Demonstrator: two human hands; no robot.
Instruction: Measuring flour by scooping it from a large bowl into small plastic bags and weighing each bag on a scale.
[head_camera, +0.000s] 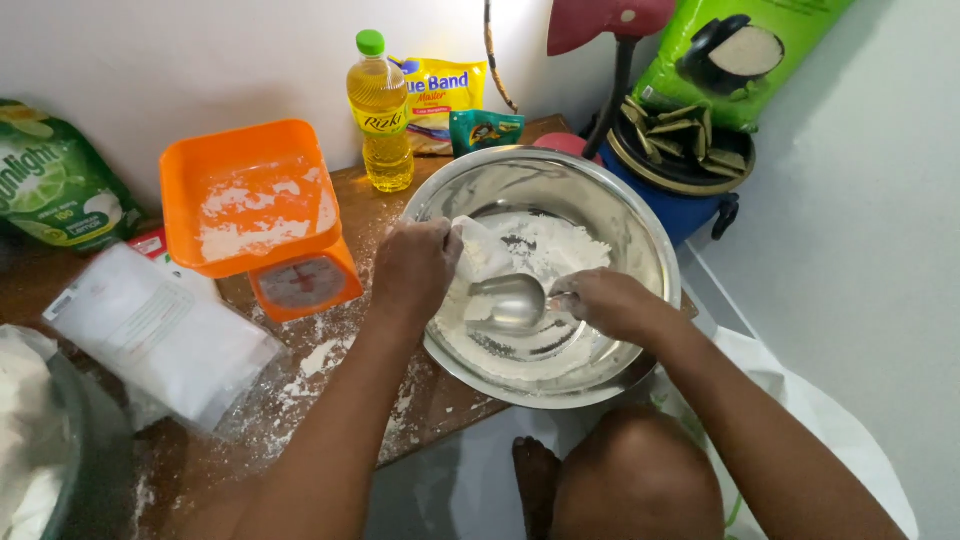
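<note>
Holding one metal spoon (510, 300) over white flour, right hand (605, 303) is clenched on its handle inside one round steel bowl (640, 240) on the wooden worktop (440, 400); left hand (415, 268) pinches one small clear bag (480, 250). Beyond: one orange kitchen scale (260, 215), one yellow oil bottle (380, 115).

- The spoon's (512, 300) handle is hidden inside the right hand (605, 302); only its bowl shows
- The small packet (478, 250) is partly covered by the left hand (415, 265); its contents cannot be told
- The green pouch (55, 180) is cut off by the left edge; so is the white sack (25, 440) at the lower left corner
- The scale's dial (303, 283) is too small to read
</note>
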